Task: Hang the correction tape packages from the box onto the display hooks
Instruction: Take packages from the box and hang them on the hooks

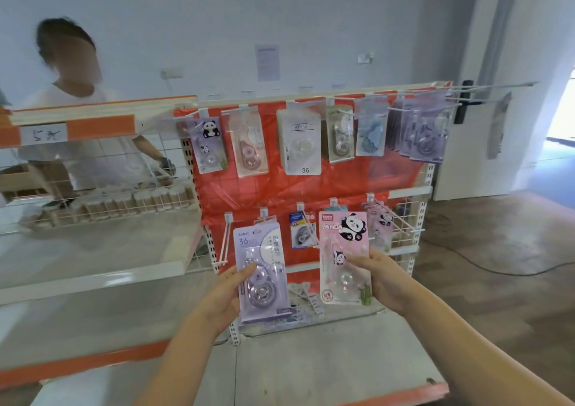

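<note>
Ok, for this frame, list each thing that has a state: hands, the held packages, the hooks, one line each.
Left hand: grips the purple package, thumb on its front.
Right hand: grips the pink package by its edge.
Purple package: held upright, not hung.
Pink package: held upright, not hung.
Top hooks: all carry packages.
Bare hook: lower left, holds nothing.
Blue package: hanging on the lower row.

Glossy plastic packages, white metal hooks.

A package in each hand
</note>
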{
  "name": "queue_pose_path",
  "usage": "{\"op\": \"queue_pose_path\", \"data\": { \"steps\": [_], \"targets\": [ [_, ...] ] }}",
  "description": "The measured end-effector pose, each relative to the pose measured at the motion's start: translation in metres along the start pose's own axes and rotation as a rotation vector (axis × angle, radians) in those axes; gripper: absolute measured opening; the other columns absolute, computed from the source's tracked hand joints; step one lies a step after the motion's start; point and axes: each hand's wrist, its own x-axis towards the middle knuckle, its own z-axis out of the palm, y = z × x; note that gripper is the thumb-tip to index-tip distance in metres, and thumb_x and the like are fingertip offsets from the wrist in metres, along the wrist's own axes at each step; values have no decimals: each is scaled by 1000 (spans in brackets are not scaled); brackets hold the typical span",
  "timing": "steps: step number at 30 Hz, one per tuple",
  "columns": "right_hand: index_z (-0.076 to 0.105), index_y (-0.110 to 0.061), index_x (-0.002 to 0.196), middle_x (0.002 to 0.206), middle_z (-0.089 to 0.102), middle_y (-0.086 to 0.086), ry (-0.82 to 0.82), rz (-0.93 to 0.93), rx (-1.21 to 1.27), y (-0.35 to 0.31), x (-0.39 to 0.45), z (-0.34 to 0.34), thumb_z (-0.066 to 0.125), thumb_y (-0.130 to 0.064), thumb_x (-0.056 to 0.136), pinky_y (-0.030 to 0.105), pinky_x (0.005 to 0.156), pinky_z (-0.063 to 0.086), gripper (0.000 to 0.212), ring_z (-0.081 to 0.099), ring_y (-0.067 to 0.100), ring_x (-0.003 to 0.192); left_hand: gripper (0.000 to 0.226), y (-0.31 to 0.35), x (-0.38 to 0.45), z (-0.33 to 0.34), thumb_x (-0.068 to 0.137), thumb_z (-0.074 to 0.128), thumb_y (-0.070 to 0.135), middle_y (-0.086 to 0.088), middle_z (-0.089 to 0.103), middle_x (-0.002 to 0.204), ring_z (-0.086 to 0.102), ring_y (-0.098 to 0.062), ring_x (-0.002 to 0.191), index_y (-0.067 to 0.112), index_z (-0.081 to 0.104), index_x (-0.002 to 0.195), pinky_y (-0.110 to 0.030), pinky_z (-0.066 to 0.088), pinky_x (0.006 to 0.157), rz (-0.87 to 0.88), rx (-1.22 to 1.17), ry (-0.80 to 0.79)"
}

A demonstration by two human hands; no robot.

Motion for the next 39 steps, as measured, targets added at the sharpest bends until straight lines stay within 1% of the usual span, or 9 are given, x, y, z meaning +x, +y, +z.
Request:
{"op": "queue_pose_path", "data": {
  "steps": [7, 10, 14, 18, 22, 30, 35, 37, 39],
  "targets": [
    [65, -7, 111, 108, 71, 10, 69, -2, 11, 13, -11, -23, 67, -19, 74, 41, 92, 50, 39, 68, 24, 99, 14, -26, 13, 24, 92, 53, 3, -6, 75, 77, 72, -14, 65, 7, 66, 95, -22, 55, 52, -30, -20, -20],
    [67, -7, 109, 107, 71, 10, 72, 13, 19, 19, -11, -35, 65, -17, 80, 40, 90, 51, 31, 68, 24, 96, 15, -35, 18, 36, 91, 55, 5, -8, 75, 84, 72, -16, 72, 6, 66, 100, -23, 57, 57, -57, -7, -12],
    [64, -5, 115, 111, 70, 12, 66, 27, 50, 23, -1, -63, 64, -17, 82, 40, 87, 53, 35, 68, 27, 99, 30, -42, 26, 54, 79, 66, 15, -15, 72, 103, 70, -27, 91, 6, 67, 107, -36, 56, 77, -75, 5, 16],
    [64, -5, 114, 110, 70, 14, 47, 57, 70, 20, 15, -93, 67, -17, 78, 40, 86, 53, 38, 68, 27, 96, 22, -51, 37, 78, 84, 64, 9, -16, 73, 98, 72, -26, 82, 4, 68, 106, -34, 59, 68, -79, 17, 58],
    [65, -2, 113, 110, 70, 16, 39, 85, 58, 24, 26, -138, 81, -25, 70, 44, 89, 52, 52, 67, 31, 99, 32, -66, 54, 114, 84, 64, 12, -20, 70, 106, 69, -33, 94, 2, 65, 114, -41, 57, 81, -108, 40, 57],
    [70, -1, 100, 96, 73, 16, 90, 209, 38, 43, 34, -240, 90, -29, 51, 31, 64, 56, 60, 71, 25, 78, 11, -119, 97, 194, 90, 58, 4, -10, 75, 86, 73, -20, 73, 7, 69, 94, -37, 57, 73, -100, 45, 69],
    [64, 0, 97, 80, 73, 11, 140, 251, 20, 51, 48, -271, 68, -11, 76, 22, 49, 50, 24, 68, 16, 60, 15, -159, 120, 224, 84, 65, 12, -14, 73, 99, 68, -29, 95, 8, 70, 97, -49, 43, 101, -184, 36, 95],
    [63, -2, 91, 72, 69, 8, 149, 254, 3, 53, 57, -277, 62, -7, 87, 18, 39, 44, 7, 61, 11, 47, 31, -175, 125, 229, 74, 70, 21, -15, 73, 100, 65, -33, 103, 5, 70, 101, -51, 40, 105, -250, 51, 99],
    [65, -3, 95, 77, 70, 8, 163, 248, 7, 59, 69, -283, 62, -10, 86, 19, 43, 45, 12, 63, 12, 53, 49, -188, 130, 230, 65, 74, 29, -15, 73, 100, 64, -33, 105, 3, 68, 106, -50, 40, 105, -311, 67, 112]
  ]
}}
